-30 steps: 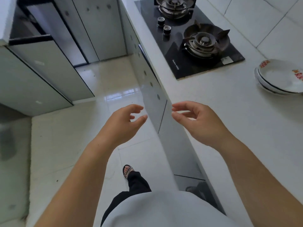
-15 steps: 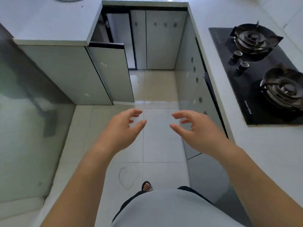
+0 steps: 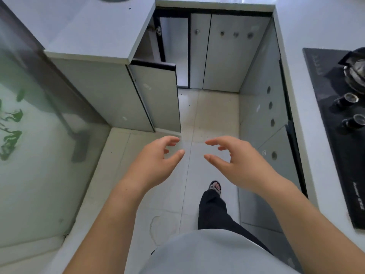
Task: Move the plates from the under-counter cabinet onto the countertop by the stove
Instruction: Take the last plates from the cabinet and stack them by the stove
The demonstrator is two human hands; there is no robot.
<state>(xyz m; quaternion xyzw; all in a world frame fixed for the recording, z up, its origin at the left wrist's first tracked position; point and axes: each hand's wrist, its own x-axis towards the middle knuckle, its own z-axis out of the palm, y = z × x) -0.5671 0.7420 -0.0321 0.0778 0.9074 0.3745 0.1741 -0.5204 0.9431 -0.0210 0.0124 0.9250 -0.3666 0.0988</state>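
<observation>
Head view, looking down into a U-shaped kitchen. Left hand (image 3: 156, 165) and right hand (image 3: 242, 165) are raised side by side over the tiled floor (image 3: 213, 115), fingers curled loosely apart, thumbs facing, each empty. At 11 o'clock an under-counter cabinet door (image 3: 158, 95) stands ajar; its interior is dark, and whether plates lie within cannot be told. The white table (image 3: 308, 95) runs along 3 o'clock, carrying the black stove (image 3: 335, 135) with two knobs. A sandalled foot (image 3: 215, 187) steps forward at 6 o'clock, below the hands.
</observation>
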